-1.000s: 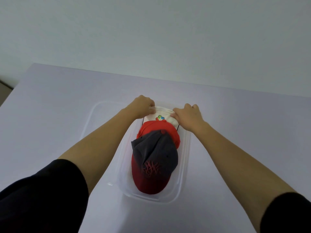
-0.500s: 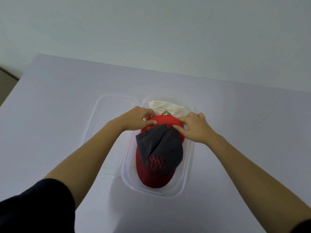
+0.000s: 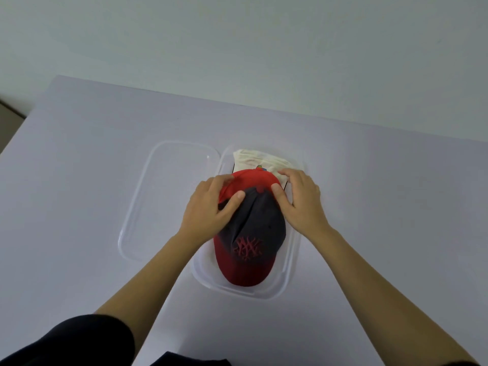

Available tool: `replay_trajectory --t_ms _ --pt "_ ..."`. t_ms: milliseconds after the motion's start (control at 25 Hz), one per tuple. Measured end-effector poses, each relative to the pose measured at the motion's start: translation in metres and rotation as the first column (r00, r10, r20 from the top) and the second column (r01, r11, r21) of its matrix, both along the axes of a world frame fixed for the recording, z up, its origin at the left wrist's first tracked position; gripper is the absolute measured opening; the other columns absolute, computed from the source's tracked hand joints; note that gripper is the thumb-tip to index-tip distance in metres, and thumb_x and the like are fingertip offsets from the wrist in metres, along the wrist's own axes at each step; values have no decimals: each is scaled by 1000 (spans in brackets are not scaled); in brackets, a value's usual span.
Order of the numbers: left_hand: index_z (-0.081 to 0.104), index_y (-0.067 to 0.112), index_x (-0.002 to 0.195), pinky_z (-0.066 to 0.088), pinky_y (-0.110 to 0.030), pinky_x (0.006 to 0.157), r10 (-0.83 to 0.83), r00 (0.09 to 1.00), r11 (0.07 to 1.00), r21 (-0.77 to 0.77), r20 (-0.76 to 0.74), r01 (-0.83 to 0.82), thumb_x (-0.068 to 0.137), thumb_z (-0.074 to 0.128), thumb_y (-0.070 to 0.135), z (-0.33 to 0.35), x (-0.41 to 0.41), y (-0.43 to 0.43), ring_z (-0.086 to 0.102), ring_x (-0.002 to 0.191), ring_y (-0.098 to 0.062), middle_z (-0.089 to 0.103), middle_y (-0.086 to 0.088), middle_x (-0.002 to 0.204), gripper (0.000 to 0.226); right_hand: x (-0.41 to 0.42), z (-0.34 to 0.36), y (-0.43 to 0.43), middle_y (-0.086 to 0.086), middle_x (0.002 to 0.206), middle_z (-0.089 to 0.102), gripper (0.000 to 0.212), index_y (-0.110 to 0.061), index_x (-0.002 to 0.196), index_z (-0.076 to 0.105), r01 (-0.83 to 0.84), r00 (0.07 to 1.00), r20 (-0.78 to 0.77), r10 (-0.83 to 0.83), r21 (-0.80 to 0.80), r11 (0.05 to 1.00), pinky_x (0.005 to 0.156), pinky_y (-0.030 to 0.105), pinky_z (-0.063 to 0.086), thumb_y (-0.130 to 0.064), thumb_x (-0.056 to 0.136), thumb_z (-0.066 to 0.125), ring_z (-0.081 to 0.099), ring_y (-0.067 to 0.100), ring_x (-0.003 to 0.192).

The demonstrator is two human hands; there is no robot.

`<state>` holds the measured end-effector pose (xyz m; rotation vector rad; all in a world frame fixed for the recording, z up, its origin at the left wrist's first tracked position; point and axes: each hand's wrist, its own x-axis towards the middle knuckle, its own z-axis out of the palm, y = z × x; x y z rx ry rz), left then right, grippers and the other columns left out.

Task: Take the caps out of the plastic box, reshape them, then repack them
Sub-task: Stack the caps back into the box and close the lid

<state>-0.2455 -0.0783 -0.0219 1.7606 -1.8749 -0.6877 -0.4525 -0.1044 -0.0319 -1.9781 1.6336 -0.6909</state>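
The box (image 3: pixel 287 283) sits on the desk (image 3: pixel 79 207) with its lid (image 3: pixel 148 207) lying just to its left. Three caps are nested inside: a navy cap (image 3: pixel 261 220) on top, a red cap (image 3: pixel 253 178) beneath it, and a white cap (image 3: pixel 258 161) at the far end. Risk: pressing the crowns down too hard is likely to crease them again; an uneven push may tilt the stack against the box wall or slide the light box across the desk. The left hand (image 3: pixel 211 207) is partly closed, its thumb on the navy crown and its fingers curled over the red cap's left edge. The right hand (image 3: pixel 298 202) is spread nearly flat, with its thumb on the navy crown and its fingers resting toward the white cap; it grips nothing firmly.
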Motion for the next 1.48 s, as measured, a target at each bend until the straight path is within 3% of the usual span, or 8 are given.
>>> replay_trajectory --t_ms 240,360,520,640,760,1040,1280,1480 --pt "49 16 134 51 -45 91 -123 959 988 -58 256 143 101 24 39 -41 -16 31 58 117 -29 55 -12 135 48 26 -23 44 3 125 61 51 -13 132 49 38 980 -196 -31 35 999 92 37 42 -36 94 24 56 25 109" --pt "35 19 144 32 -48 111 -143 967 989 -4 211 147 99 12 48 -38 -18 32 35 139 -27 35 -8 151 58 28 -26 52 6 137 51 52 -13 138 43 98 966 -239 -94 8 995 103 40 37 -36 96 23 49 24 124" --pt "37 7 142 17 -39 115 277 958 948 -185 77 -259 97 38 35 -31 28 22 24 141 -25 32 -14 152 53 26 -32 81 8 158 11 73 -18 149 15 212 966 -175 -188 133 968 116 43 9 -61 90 17 12 23 145" --pt "8 0 148 9 -43 118 689 710 680 207 147 -703 86 60 45 -52 102 17 7 146 -34 9 -23 157 93 27 -34 91 8 159 -9 94 -15 150 4 244 970 -62 -236 239 940 116 39 14 -74 81 28 3 25 147" --pt "7 -1 147 17 -52 114 669 663 510 442 336 -738 67 68 66 -65 136 24 13 142 -37 14 -21 154 121 30 -27 87 1 159 -13 103 -16 150 -2 255 961 15 -275 330 909 113 30 15 -74 74 39 2 19 147" --pt "35 -1 127 39 -53 96 682 684 578 383 257 -720 63 78 56 -47 137 17 39 124 -40 43 -21 132 95 31 -21 88 2 160 -7 98 -12 150 3 298 951 -15 -308 308 903 111 27 18 -64 81 48 4 18 147" --pt "43 17 112 53 -45 85 656 714 752 286 -244 -594 75 76 26 33 137 23 66 77 -28 67 -12 105 50 28 -17 87 2 160 -10 98 -17 150 1 271 957 6 -291 345 899 119 41 14 -70 79 42 -2 19 147" --pt "50 27 125 40 -31 86 536 830 834 -52 -158 -549 83 68 29 117 105 51 58 83 -19 62 9 85 46 48 27 89 -1 159 1 75 -19 150 9 330 902 220 -372 208 921 117 31 10 -52 92 43 2 12 146"
